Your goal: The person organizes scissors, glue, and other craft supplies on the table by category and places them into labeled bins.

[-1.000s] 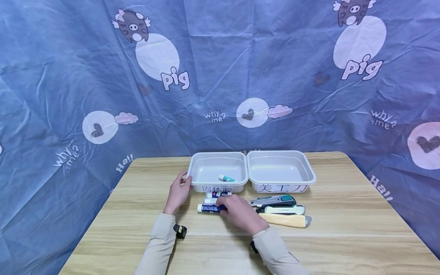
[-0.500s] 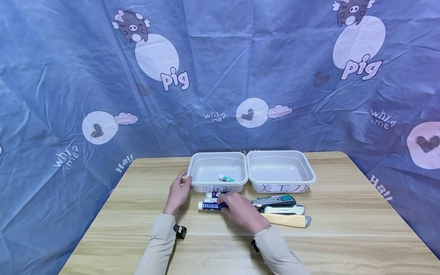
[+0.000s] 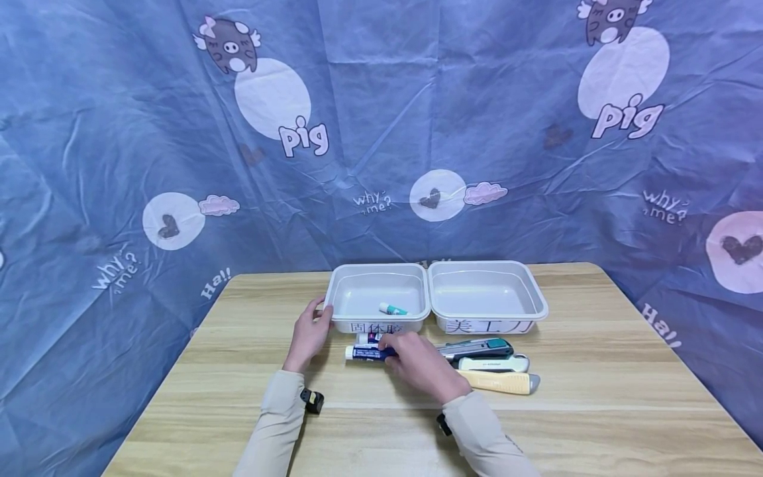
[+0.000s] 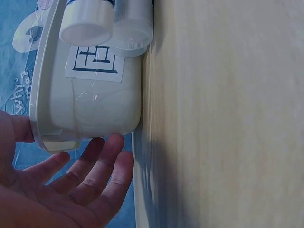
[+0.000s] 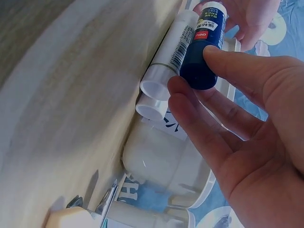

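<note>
In the head view my right hand [image 3: 420, 364] pinches a dark blue glue stick [image 3: 365, 353] between thumb and fingertips, its white cap pointing left. The right wrist view shows it raised over the table, beside a white glue stick [image 5: 172, 50] with a barcode. Another glue stick [image 3: 372, 338] lies close to the front of the left bin. My left hand [image 3: 310, 334] holds the left end of that white plastic bin [image 3: 340, 324], thumb at the rim and fingers against the end wall. Inside lies a small teal-and-white glue stick [image 3: 393, 309].
A second white bin [image 3: 539, 311] stands right beside the first; both carry paper labels. Several utility knives lie right of my right hand: a grey-green one [image 3: 495, 346], a white one [image 3: 497, 364] and a yellow one [image 3: 497, 381]. A blue printed cloth [image 3: 381, 132] hangs behind the table.
The dark blue glue stick has risen slightly in my right hand, moving a little away from me and over the white one. The left hand and the bins have stayed put.
</note>
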`<state>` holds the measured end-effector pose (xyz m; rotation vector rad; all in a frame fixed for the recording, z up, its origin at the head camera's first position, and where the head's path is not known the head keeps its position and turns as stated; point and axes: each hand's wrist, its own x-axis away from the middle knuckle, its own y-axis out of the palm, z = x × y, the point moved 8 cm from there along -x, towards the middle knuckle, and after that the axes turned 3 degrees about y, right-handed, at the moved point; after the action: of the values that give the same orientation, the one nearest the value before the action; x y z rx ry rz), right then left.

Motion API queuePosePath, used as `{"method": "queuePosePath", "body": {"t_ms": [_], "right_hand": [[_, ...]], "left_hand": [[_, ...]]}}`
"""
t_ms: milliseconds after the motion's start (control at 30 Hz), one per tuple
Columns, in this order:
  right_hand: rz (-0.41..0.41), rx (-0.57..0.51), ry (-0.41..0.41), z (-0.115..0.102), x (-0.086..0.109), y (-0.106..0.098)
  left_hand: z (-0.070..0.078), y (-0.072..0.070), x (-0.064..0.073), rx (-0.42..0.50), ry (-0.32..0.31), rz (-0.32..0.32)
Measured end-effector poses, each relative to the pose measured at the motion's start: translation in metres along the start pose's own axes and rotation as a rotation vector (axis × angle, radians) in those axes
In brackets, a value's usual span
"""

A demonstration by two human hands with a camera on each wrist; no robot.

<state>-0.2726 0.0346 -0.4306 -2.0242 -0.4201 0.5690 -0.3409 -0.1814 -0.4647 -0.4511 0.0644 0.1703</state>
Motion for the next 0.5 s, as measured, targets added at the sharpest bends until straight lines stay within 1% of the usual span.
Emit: {"method": "queuePosePath", "body": {"t_ms": [100, 500], "right_hand": [[-0.001, -0.013, -0.002, -0.0005, 0.0002, -0.0017], [0.018, -0.020, 0.011, 0.0014, 0.0002, -0.0093]], "left_hand": [[0.0015, -0.0004, 0.0001, -0.003, 0.012, 0.002], [0.0030, 0.0005, 0.0011, -0.004, 0.010, -0.007]]}}
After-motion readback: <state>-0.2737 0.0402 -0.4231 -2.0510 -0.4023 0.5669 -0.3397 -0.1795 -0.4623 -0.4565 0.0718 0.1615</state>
